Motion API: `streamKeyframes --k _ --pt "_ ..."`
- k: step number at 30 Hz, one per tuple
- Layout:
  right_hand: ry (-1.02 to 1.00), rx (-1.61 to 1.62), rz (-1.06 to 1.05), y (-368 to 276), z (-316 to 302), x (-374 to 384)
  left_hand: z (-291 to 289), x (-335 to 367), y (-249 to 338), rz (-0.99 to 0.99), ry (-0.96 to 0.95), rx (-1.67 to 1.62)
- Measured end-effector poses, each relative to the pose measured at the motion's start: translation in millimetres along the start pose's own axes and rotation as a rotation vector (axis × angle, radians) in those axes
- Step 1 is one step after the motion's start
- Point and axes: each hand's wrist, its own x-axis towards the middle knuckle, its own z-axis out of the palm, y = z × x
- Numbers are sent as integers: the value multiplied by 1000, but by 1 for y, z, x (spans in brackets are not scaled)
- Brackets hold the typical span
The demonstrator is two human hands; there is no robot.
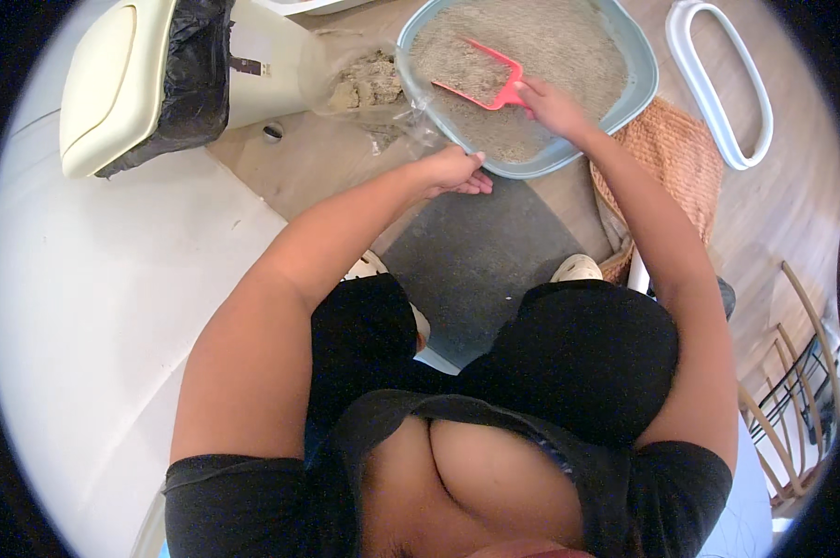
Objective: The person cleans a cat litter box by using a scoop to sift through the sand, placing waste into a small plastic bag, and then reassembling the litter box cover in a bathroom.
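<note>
Your right hand (552, 107) is closed around the handle of a red scoop (508, 96), whose head lies over the sandy litter (568, 46) in the light blue tray (648, 70) at the top centre of the frame. You hold it near the middle of the tray; whether its head carries a load is hard to tell, as the litter shows between the red edges. Your left hand (455, 172) is at the tray's near rim, beside the clear plastic bag (410, 121); you cannot be sure from this view whether its fingers grip the rim, pinch the bag or only rest there.

As for progress, some is done: clumped litter (369, 79) already lies in the bag, left of the tray, and a pale oval ring (759, 84), perhaps the tray's top rim, lies detached at the upper right. The tray holds a broad layer of litter, so by the look of it the scooping is partway along; how many clumps are left in there, you cannot tell. The cream bin (104, 84) with its black liner (192, 84) stands apart at the upper left.
</note>
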Motion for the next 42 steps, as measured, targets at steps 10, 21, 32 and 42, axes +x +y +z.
streamKeyframes --k 10,21,32,42 --pt "102 -134 12 7 -27 -20 -2 2 -2 7 -4 -9" --pt "-2 -467 60 -40 -4 -14 -5 1 -4 -11 25 -1" --pt "-51 64 31 -1 1 8 -3 0 -2 -16 6 10" --pt "166 131 47 9 -47 -51 -3 -15 8 -86 114 205"
